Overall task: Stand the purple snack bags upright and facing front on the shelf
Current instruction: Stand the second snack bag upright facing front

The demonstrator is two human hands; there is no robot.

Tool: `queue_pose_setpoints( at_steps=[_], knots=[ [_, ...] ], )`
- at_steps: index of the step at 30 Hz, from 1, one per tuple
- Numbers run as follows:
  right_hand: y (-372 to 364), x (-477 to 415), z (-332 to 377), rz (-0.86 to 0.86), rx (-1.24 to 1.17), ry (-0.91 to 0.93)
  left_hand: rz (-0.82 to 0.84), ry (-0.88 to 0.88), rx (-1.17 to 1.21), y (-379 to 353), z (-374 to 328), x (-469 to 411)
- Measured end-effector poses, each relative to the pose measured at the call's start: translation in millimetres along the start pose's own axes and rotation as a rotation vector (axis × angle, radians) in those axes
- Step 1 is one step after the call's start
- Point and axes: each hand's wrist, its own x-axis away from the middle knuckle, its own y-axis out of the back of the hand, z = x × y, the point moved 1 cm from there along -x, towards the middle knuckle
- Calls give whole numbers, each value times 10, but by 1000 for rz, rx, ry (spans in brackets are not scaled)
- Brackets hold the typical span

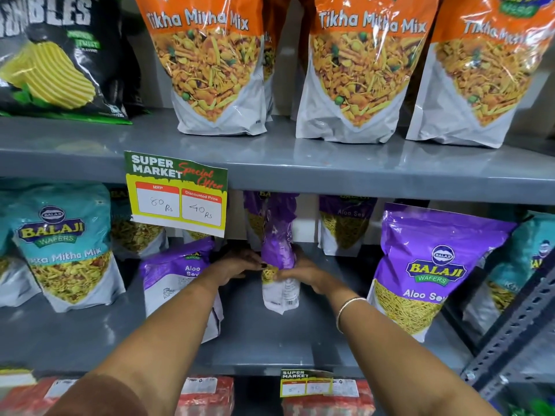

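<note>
Grey glossy metal shelf (264, 334) holds soft foil pouches. At left a teal pouch (67, 247) stands upright; beside it a purple Aloo Sev bag (180, 280) leans, crinkled. At centre the left hand (237, 262) and right hand (303, 270) clasp a narrow, edge-on purple bag (280, 259), fingers curled around its sides. At right a plump purple pouch (426, 268) faces front, tilted.
</note>
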Motion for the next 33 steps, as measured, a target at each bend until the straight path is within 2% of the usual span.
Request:
queue_pose_setpoints(
  at_steps=[4, 7, 9, 11, 15, 17, 22, 24, 26, 29, 33],
  knots=[
    [239, 9, -6, 6, 2, -30, 18, -40, -61, -33, -3, -24],
    [407, 33, -27, -29, -70, -131, -73, -131, -174, -63, -78, -58],
    [475, 12, -51, -91, -98, -162, -75, -180, -180, -96, -163, -58],
    [523, -7, -107, -170, -126, -155, -26, -206, -89, -144, -234, -86],
    [567, 30, -133, -390, -226, -76, 7, -228, -66, -256, -337, -80],
    [561, -3, -134, -375, -261, -108, 14, -226, -64, -267, -316, -109],
    [559, 135, -23, -95, -110, -135, 25, -198, -68, -233, -254, -130],
    [520, 172, 8, -33, -135, -117, 58, -186, -68, -247, -234, -124],
    [454, 150, -5, -44, -126, -85, 46, -173, -66, -264, -198, -133],
    [375, 59, -125, -150, -124, -29, 29, -160, -41, -281, -115, -137],
    [282, 160, -90, -206, -117, -35, 25, -171, 5, -315, -8, -80]
  ],
)
